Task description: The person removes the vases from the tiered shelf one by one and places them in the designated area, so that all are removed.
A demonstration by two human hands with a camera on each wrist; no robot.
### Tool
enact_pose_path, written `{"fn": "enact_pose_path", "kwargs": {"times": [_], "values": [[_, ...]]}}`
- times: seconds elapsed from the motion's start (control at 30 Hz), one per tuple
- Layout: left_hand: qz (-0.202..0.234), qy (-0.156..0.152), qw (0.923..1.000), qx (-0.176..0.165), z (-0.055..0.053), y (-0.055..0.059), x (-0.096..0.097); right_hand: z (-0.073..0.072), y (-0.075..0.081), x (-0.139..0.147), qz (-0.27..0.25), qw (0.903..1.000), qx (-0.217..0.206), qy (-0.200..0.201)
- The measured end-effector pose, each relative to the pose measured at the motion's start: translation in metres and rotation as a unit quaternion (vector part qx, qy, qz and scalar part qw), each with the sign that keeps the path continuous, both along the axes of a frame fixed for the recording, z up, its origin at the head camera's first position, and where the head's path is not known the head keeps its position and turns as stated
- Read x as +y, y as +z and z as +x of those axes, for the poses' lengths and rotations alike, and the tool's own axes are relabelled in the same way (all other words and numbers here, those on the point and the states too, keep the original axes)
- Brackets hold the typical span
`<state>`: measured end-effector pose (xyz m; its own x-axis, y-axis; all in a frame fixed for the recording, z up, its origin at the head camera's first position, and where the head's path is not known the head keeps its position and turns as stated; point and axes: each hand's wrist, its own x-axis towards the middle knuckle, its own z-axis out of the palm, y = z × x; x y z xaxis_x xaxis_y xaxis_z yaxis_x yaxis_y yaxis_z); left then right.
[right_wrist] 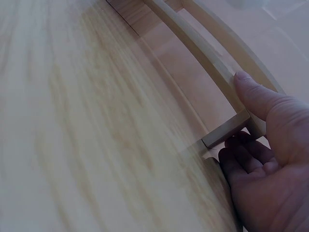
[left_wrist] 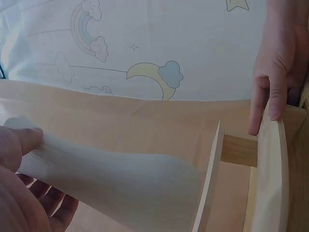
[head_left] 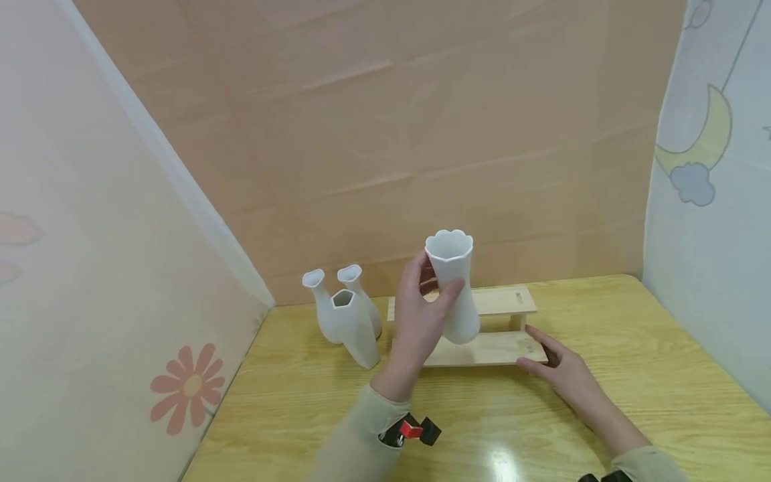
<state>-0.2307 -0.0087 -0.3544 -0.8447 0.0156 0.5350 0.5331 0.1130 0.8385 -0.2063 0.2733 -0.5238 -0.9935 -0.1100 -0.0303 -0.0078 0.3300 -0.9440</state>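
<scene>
My left hand [head_left: 415,321] grips a white vase [head_left: 460,314] with a scalloped rim, thumb on its near side and fingers on the far side. The vase is raised in front of a two-step wooden stand [head_left: 500,349], tilted slightly, its mouth up. In the left wrist view the vase [left_wrist: 130,179] slants across, its wider end close to the stand's boards. My right hand [head_left: 566,375] holds the stand's right end. In the right wrist view the thumb of that hand [right_wrist: 282,159] lies on a board while the other fingers curl beneath it.
Left of the stand, several white vases stand close together: one with a five-sided mouth [head_left: 359,335] in front, others with flared necks [head_left: 325,314] behind. All are on a wood-grain table [head_left: 289,415]. A peach cloth [head_left: 373,134] hangs behind, with printed cloths at both sides.
</scene>
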Motion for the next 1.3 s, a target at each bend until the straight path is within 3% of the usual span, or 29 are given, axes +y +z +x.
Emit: {"fn": "enact_pose_path", "kwargs": {"times": [0.37, 0.77, 1.03, 1.3], "values": [[-0.024, 0.022, 0.9994, -0.012, 0.024, -0.011, -0.049, -0.002, 0.001, 0.000, 0.013, 0.9999, -0.003, 0.002], [-0.036, 0.049, 0.9974, -0.039, 0.051, -0.022, -0.103, -0.006, -0.007, 0.006, -0.011, 0.9999, 0.010, 0.005], [-0.059, 0.092, 0.9921, -0.061, 0.064, -0.035, -0.132, -0.002, 0.000, 0.001, -0.003, 1.0000, -0.006, 0.000], [-0.061, 0.134, 0.9860, -0.079, 0.069, -0.042, -0.157, 0.000, 0.002, 0.001, 0.003, 1.0000, -0.007, -0.001]]}}
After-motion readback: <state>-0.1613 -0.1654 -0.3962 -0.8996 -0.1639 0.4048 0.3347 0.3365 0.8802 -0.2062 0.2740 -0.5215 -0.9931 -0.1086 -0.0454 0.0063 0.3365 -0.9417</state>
